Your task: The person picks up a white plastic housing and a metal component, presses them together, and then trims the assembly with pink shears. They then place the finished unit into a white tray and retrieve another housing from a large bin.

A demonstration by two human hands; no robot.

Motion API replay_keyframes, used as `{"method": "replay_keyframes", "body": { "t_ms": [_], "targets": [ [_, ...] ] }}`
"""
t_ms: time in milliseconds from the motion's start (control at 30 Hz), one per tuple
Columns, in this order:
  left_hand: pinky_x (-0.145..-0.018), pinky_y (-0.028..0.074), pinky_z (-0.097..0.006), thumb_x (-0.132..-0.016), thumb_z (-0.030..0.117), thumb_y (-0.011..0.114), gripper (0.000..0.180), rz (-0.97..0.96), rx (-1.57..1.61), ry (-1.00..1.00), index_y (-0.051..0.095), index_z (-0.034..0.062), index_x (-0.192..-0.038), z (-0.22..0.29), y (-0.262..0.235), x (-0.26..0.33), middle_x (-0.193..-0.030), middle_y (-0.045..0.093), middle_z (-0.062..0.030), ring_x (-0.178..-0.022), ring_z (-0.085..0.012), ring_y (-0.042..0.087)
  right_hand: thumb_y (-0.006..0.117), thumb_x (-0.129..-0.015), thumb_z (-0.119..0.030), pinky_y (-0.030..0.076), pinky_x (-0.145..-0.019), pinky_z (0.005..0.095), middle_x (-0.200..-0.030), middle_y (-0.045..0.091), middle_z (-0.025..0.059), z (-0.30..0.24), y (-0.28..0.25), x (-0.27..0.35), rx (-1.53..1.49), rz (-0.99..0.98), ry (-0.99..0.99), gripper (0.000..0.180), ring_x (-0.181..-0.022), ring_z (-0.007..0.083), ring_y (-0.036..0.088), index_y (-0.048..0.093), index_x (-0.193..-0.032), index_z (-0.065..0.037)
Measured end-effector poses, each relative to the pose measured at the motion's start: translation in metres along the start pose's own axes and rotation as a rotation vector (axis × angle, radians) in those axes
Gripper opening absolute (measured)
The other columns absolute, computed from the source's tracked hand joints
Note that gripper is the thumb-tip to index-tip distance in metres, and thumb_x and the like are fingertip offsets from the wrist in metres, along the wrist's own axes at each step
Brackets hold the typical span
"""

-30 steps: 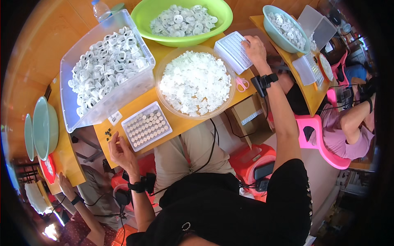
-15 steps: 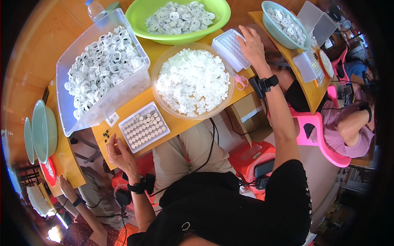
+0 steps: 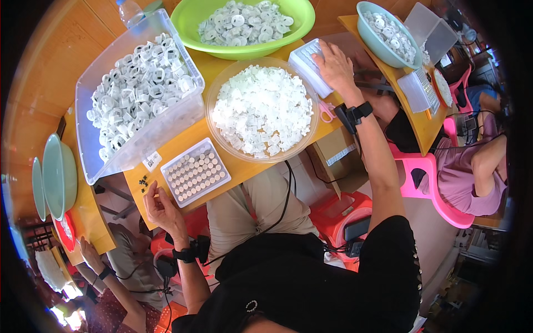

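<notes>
Yellow wood makes the surface (image 3: 214, 66), and it is full of little white parts. At the far left the left hand (image 3: 161, 208) sits at the near edge, fingers curled in a loose grip. It may pinch something tiny, but I cannot tell. Just beside it lies a small white tray (image 3: 195, 172) filled with rows of round pieces. Behind stands a clear tub (image 3: 139, 89) of white rings. In the middle is a round clear bowl (image 3: 261, 111) heaped with white bits, with a green bowl (image 3: 244, 22) behind it. To the right, the right hand (image 3: 336, 66) lies flat and open on a second white tray (image 3: 311, 64).
</notes>
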State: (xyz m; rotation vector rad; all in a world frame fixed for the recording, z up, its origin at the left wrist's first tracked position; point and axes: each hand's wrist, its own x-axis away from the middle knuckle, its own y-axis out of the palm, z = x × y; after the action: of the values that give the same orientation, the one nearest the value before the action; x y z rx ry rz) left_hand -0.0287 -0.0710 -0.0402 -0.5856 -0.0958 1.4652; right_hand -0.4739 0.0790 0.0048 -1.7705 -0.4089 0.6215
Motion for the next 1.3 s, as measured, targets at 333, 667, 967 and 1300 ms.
{"method": "replay_keyframes", "body": {
  "t_ms": [333, 667, 967, 1300],
  "targets": [
    [-0.05, 0.038, -0.02, -0.086, 0.005, 0.054, 0.017, 0.015, -0.019, 0.007, 0.062, 0.0003, -0.1, 0.0, -0.001, -0.002, -0.078, 0.053, -0.0017, -0.059, -0.0058, 0.047, 0.04, -0.09, -0.039, 0.036, -0.088, 0.0532, -0.12, 0.047, 0.016, -0.009, 0.0, 0.004, 0.034, 0.016, -0.031, 0.049, -0.109, 0.0352, 0.047, 0.04, -0.131, -0.012],
    [-0.048, 0.037, -0.022, -0.084, 0.003, 0.055, 0.016, 0.018, -0.027, 0.068, 0.062, 0.001, -0.099, 0.004, -0.002, -0.001, -0.079, 0.056, -0.0038, -0.058, -0.0083, 0.048, 0.037, -0.09, -0.041, 0.038, -0.084, 0.054, -0.119, 0.047, 0.0158, -0.016, -0.007, 0.013, 0.033, -0.057, 0.019, 0.05, -0.105, 0.0374, 0.049, 0.037, -0.132, -0.014],
    [-0.051, 0.041, -0.022, -0.082, -0.002, 0.055, 0.018, 0.033, 0.019, 0.135, 0.061, 0.0008, -0.099, 0.011, -0.004, -0.004, -0.081, 0.055, -0.0067, -0.061, -0.0109, 0.05, 0.05, -0.087, -0.028, 0.045, -0.081, 0.0431, -0.108, 0.054, 0.0147, -0.009, -0.021, 0.008, -0.077, 0.372, -0.28, 0.031, -0.095, 0.0339, 0.055, 0.056, -0.11, -0.009],
    [-0.047, 0.041, -0.021, -0.08, -0.002, 0.056, 0.019, 0.063, 0.087, 0.083, 0.062, 0.0021, -0.098, 0.008, -0.008, -0.002, -0.076, 0.054, -0.0047, -0.055, -0.0084, 0.052, 0.056, -0.083, -0.007, 0.045, -0.072, 0.0336, -0.094, 0.056, 0.0112, -0.181, -0.1, 0.07, -0.47, 0.365, -0.755, 0.016, -0.083, 0.0281, 0.057, 0.061, -0.096, 0.001]
  ]
}}
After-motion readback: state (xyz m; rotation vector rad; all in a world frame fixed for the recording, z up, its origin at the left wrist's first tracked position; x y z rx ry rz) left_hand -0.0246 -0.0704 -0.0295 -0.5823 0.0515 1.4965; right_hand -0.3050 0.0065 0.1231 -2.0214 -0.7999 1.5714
